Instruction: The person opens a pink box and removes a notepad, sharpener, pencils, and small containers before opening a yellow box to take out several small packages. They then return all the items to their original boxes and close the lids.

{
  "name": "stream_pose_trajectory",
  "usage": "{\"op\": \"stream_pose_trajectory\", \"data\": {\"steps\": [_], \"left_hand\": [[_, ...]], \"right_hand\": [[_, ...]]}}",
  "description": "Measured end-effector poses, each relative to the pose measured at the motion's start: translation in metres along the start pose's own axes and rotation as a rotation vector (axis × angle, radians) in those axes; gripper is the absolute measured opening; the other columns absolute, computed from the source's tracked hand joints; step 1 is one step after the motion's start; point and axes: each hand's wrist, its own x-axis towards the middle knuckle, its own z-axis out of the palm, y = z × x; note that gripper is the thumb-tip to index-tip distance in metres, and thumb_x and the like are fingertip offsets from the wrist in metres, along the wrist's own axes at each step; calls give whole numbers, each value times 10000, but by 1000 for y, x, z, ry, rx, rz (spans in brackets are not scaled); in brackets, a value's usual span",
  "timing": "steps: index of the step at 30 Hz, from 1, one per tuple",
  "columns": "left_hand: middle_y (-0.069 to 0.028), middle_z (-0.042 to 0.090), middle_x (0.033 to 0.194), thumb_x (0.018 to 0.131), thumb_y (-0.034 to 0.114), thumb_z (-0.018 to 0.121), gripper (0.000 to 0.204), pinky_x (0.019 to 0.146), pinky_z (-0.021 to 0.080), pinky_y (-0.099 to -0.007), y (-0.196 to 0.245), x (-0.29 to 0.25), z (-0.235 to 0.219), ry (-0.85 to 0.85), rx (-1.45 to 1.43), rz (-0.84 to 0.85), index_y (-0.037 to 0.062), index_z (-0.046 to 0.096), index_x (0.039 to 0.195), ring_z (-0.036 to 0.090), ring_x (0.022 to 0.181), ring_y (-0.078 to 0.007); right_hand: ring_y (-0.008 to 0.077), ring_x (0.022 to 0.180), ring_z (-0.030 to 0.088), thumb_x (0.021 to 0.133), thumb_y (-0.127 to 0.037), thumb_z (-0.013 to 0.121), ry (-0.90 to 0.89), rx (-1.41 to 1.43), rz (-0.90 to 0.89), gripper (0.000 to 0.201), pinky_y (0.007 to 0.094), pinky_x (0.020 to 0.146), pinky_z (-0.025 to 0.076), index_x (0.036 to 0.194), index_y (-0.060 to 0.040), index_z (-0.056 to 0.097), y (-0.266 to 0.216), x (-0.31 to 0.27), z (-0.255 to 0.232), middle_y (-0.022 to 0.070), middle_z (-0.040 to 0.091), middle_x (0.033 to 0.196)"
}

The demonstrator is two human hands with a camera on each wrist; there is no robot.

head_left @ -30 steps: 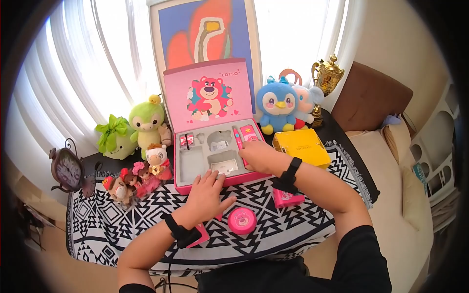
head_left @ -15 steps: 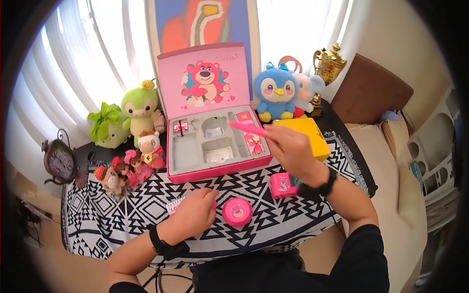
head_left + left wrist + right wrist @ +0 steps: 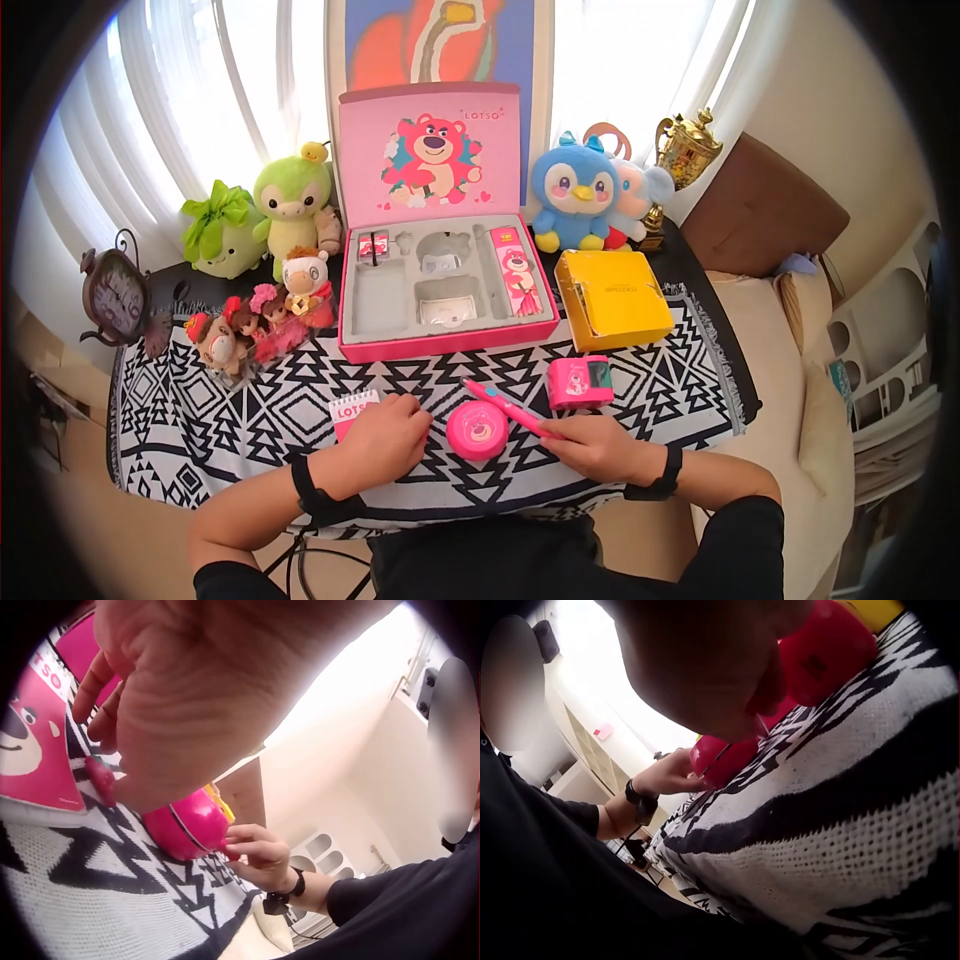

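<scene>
My left hand [image 3: 191, 701] partly hides the round case [image 3: 187, 825]. Left of the case show a small pink thing [image 3: 100, 781] and, farther out, a bear-faced notepad [image 3: 41, 739]; just right of it, my right hand [image 3: 261, 856] pinches something pink [image 3: 229, 850].

The left hand's grip [image 3: 388, 435] covered much of the spiral notepad [image 3: 352, 411], whose cover was cut off by the left edge of the left wrist view. By that hand, a small pink object [image 3: 100, 780] was partly hidden and blurred; its kind, and whether the fingers pinched it, could not be told. The right hand's grip [image 3: 597, 448] hid one end of the pink pen [image 3: 511, 408]. The raised lid [image 3: 430, 155] blocked the lower part of the framed picture [image 3: 390, 50], its top cut off above. Print on the yellow box [image 3: 615, 305] was too small to read.
</scene>
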Motion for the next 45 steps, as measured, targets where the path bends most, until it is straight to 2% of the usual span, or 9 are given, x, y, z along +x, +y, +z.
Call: {"op": "stream_pose_trajectory", "data": {"steps": [6,12,16,18,31,37,41,43,45], "left_hand": [[-221,579,1237,832,249,771,500,977,498,-451,22,13,-7,160,-272,86,10,599,1235,586,1135,-392],[-254,542,1271,786,343,813,748,968,499,-444,32,36,16,134,-186,171,15,509,1385,589,1111,-413],[-241,549,1260,769,365,824,810,954,503,-440,36,35,11,48,-198,144,2,487,1410,595,1101,-404],[-238,558,1264,767,376,823,826,951,506,-440,39,32,5,1,-134,118,-6,485,1415,604,1096,-396],[-224,682,1030,918,204,612,257,824,557,-484,15,88,13,120,-61,1,-21,684,1017,672,946,-402],[-235,685,915,934,207,582,251,795,560,-493,19,93,22,99,-174,11,-12,699,963,690,868,-406],[-237,680,947,916,203,622,253,814,553,-489,15,89,4,39,-261,14,-5,686,1045,688,905,-390],[-196,676,1097,876,174,698,390,912,523,-468,17,83,-18,284,-182,16,11,624,1223,645,1055,-383],[-150,652,1194,802,162,777,599,1011,468,-474,23,84,-48,515,36,10,46,549,1344,596,1172,-336]], "right_hand": [[302,848,661,821,-107,698,-89,-6,27,135,413,732,552,927,-25,686,13,31,-12,114,647,891],[394,891,652,860,-235,702,-40,-209,543,198,486,784,534,912,-48,741,94,109,-27,186,658,911],[413,916,674,858,-279,707,-3,-190,611,263,489,792,546,924,-29,753,142,142,-12,211,691,943],[414,928,698,839,-317,719,-198,-285,792,324,494,806,561,942,-12,758,147,157,-8,226,717,987],[413,956,712,795,-321,754,-249,-184,954,379,479,832,571,1008,-7,734,146,177,-1,227,734,1002],[420,923,709,799,-236,757,62,-172,975,440,499,836,562,1148,8,645,161,160,26,232,727,1028],[336,869,720,827,-214,759,220,198,787,452,419,783,568,1190,25,632,144,160,3,216,726,970],[277,856,726,855,-189,750,202,455,762,434,377,755,568,1209,29,625,134,159,-7,192,731,960],[68,882,672,936,-64,679,-26,941,692,335,236,735,535,1250,39,619,120,151,-7,55,730,982]]}}
